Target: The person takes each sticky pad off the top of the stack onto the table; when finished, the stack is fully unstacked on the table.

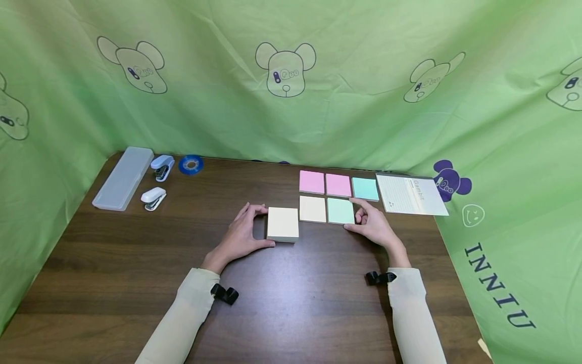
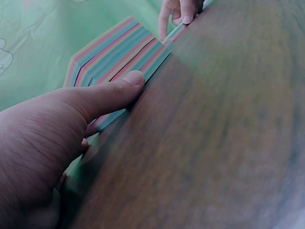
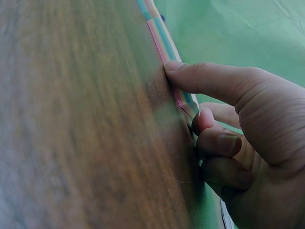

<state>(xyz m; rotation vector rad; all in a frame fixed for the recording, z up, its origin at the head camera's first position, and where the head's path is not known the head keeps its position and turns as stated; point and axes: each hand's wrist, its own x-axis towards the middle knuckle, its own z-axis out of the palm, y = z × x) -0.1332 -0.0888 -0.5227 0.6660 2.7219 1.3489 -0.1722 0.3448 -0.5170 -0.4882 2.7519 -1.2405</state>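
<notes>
A thick stack of sticky notes [image 1: 283, 223] with a cream top lies on the table, its sides striped pink, yellow and blue in the left wrist view [image 2: 121, 52]. My left hand [image 1: 241, 233] grips this stack, thumb along the near side and fingers at the far left corner. To the right, my right hand [image 1: 375, 226] holds a thin mint green sticky note pad [image 1: 340, 210] between thumb and index finger, at its near and far right corners. The other fingers of that hand are curled in. A cream pad [image 1: 312, 209] sits between the stack and the mint pad.
Behind them lie two pink pads [image 1: 311, 182] and a turquoise pad [image 1: 366, 189], beside a white notepad [image 1: 411, 194]. At the far left are a translucent case [image 1: 124, 178], a blue stapler [image 1: 162, 167], a white stapler [image 1: 153, 198] and a blue tape roll [image 1: 190, 164]. A green curtain [image 1: 364, 126] hangs behind.
</notes>
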